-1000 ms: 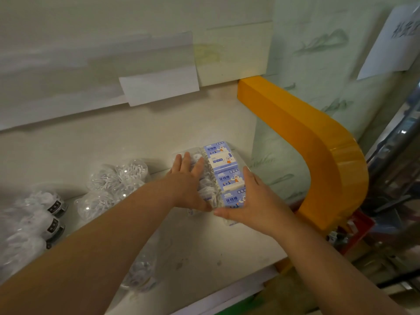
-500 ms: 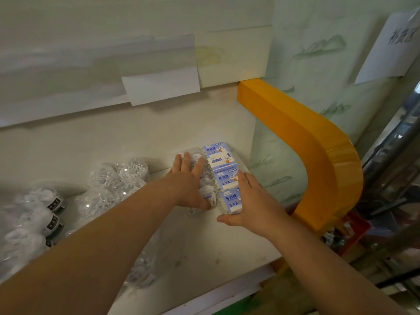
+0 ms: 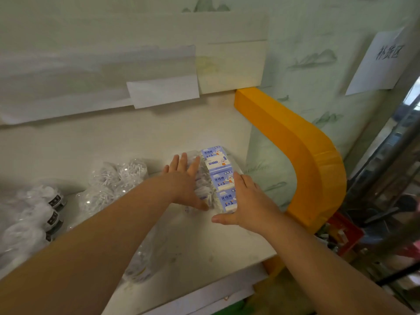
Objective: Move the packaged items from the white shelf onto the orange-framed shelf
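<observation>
Since a second ago your flat, open left hand [image 3: 185, 181] and right hand [image 3: 246, 205] have barely moved, still squaring the row of blue-labelled clear packets [image 3: 219, 178] on the orange-framed white shelf [image 3: 302, 155], so placement looks nearly finished.

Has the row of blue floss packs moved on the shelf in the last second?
No. The row of blue floss packs sits in the same spot beside the orange frame, with the left hand and right hand flanking it.

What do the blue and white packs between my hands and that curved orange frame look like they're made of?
The blue and white packs: likely clear glossy plastic with printed card labels, judging by see-through glare and flat printed faces. The curved orange frame: a smooth, matte painted or laminated board, perhaps wood; the core isn't visible.
</observation>
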Demonstrator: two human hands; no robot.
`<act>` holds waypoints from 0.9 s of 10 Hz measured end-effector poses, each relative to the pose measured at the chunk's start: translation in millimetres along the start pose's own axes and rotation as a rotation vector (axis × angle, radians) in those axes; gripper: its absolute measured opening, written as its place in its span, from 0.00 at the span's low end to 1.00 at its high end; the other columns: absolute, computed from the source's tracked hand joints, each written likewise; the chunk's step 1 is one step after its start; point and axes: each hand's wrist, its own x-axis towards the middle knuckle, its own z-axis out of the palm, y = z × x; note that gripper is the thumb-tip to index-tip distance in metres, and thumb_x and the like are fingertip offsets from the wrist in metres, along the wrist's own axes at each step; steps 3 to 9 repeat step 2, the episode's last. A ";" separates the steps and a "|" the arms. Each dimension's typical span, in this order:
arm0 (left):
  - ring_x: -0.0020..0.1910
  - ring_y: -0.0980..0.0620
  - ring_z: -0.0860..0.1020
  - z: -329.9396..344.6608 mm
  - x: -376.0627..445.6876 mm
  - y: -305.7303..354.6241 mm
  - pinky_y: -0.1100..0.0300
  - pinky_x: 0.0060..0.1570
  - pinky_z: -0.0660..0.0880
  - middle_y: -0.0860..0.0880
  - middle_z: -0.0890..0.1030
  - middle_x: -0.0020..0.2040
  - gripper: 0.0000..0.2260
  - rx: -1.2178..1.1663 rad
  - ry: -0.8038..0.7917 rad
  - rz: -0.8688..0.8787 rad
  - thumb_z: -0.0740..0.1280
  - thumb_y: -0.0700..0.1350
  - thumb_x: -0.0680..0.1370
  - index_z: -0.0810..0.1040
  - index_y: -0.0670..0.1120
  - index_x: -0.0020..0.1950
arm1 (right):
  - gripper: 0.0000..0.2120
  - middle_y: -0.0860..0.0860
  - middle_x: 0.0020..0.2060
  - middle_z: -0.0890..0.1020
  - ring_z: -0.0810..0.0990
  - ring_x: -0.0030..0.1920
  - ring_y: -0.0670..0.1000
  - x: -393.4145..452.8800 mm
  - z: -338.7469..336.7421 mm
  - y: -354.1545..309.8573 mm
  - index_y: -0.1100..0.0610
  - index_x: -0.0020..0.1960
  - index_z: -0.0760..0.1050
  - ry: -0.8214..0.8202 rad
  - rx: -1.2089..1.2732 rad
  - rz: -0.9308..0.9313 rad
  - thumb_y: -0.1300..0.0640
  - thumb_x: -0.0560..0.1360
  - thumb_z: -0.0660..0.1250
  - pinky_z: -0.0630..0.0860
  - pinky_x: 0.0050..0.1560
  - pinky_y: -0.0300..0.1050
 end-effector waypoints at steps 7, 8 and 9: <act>0.77 0.44 0.33 0.3 -18.5 -9.4 0.47 0.76 0.43 0.46 0.32 0.79 0.58 -0.119 0.160 0.012 0.67 0.73 0.66 0.30 0.53 0.77 | 0.60 0.51 0.71 0.64 0.68 0.69 0.53 -5.4 6.7 6.0 0.54 0.79 0.47 0.020 0.169 0.079 0.29 0.62 0.74 0.72 0.66 0.51; 0.77 0.44 0.33 0.3 -18.5 -9.4 0.47 0.76 0.43 0.46 0.32 0.79 0.58 -0.119 0.160 0.012 0.67 0.73 0.66 0.30 0.53 0.77 | 0.60 0.51 0.71 0.64 0.68 0.69 0.53 -5.4 6.7 6.0 0.54 0.79 0.47 0.020 0.169 0.079 0.29 0.62 0.74 0.72 0.66 0.51; 0.77 0.44 0.33 0.3 -18.5 -9.4 0.47 0.76 0.43 0.46 0.32 0.79 0.58 -0.119 0.160 0.012 0.67 0.73 0.66 0.30 0.53 0.77 | 0.60 0.51 0.71 0.64 0.68 0.69 0.53 -5.4 6.7 6.0 0.54 0.79 0.47 0.020 0.169 0.079 0.29 0.62 0.74 0.72 0.66 0.51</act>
